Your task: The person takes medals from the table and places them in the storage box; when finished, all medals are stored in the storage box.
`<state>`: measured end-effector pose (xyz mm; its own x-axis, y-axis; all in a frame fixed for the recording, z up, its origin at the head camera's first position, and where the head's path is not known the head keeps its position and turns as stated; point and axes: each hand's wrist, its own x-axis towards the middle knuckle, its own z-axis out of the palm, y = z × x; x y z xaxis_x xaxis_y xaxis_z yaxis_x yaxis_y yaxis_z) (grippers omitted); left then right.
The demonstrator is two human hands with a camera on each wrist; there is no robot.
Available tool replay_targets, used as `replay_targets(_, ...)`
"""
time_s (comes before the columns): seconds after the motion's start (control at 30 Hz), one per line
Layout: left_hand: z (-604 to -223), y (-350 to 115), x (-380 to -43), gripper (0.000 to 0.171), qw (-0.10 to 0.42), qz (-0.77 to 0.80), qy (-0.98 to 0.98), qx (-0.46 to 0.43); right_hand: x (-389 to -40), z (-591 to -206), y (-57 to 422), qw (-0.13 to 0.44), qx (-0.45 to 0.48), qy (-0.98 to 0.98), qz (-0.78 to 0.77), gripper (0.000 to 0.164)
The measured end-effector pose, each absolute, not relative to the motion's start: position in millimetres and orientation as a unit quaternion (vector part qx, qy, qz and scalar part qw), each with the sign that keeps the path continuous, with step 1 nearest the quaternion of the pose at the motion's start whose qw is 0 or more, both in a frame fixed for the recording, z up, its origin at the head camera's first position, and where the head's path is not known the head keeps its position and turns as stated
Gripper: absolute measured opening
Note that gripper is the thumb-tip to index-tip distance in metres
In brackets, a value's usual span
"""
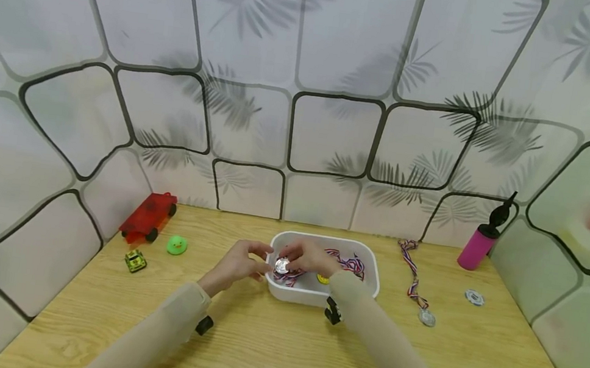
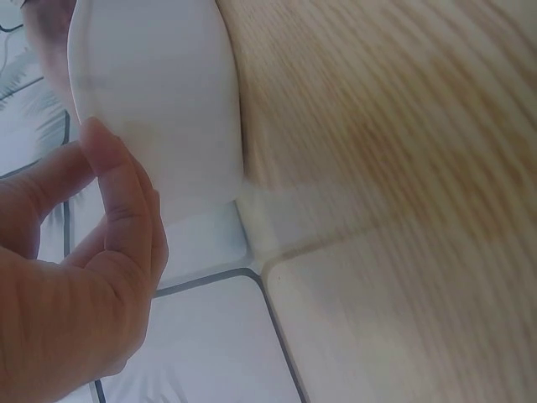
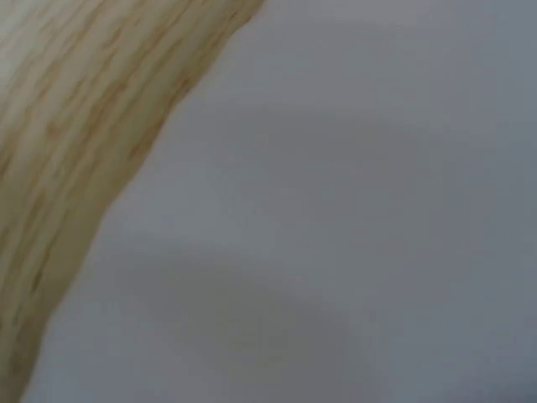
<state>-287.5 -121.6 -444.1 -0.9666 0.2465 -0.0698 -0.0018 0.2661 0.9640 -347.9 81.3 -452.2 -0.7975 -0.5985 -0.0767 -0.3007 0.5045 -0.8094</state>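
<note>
A white plastic basin (image 1: 295,296) holds several medals on striped ribbons (image 1: 354,265), among them a gold medal (image 1: 323,279) partly under the right forearm. My right hand (image 1: 313,257) reaches over the rim into the basin, thumb and fingertips at the edges of a silver medal (image 1: 282,265) near its left end. Beside that end is my left hand (image 1: 241,261), fingers loosely bent and thumb apart, fingertips right at the rim. In the left wrist view, the left fingers (image 2: 122,189) overlap the basin wall (image 2: 168,101). The right wrist view shows only the white wall close up.
Right of the basin lie a ribboned silver medal (image 1: 426,317) and a pale round disc (image 1: 474,297). A pink and black pump (image 1: 477,249) stands behind. At left are a red toy cart (image 1: 150,215), a green rubber duck (image 1: 177,245) and a small yellow toy car (image 1: 135,261).
</note>
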Motion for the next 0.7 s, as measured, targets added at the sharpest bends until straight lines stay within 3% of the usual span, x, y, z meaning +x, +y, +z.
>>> replay_targets(0.47, -418, -118, -274, 0.044, 0.125, 0.593, 0.792, 0.078, -348, -448, 78, 0.144, -0.308, 0.866, -0.366, 0.030)
replay_targets(0.7, -434, -119, -284, 0.044, 0.114, 0.594, 0.794, 0.066, -346, -446, 82, 0.150, -0.311, 0.857, -0.383, 0.030)
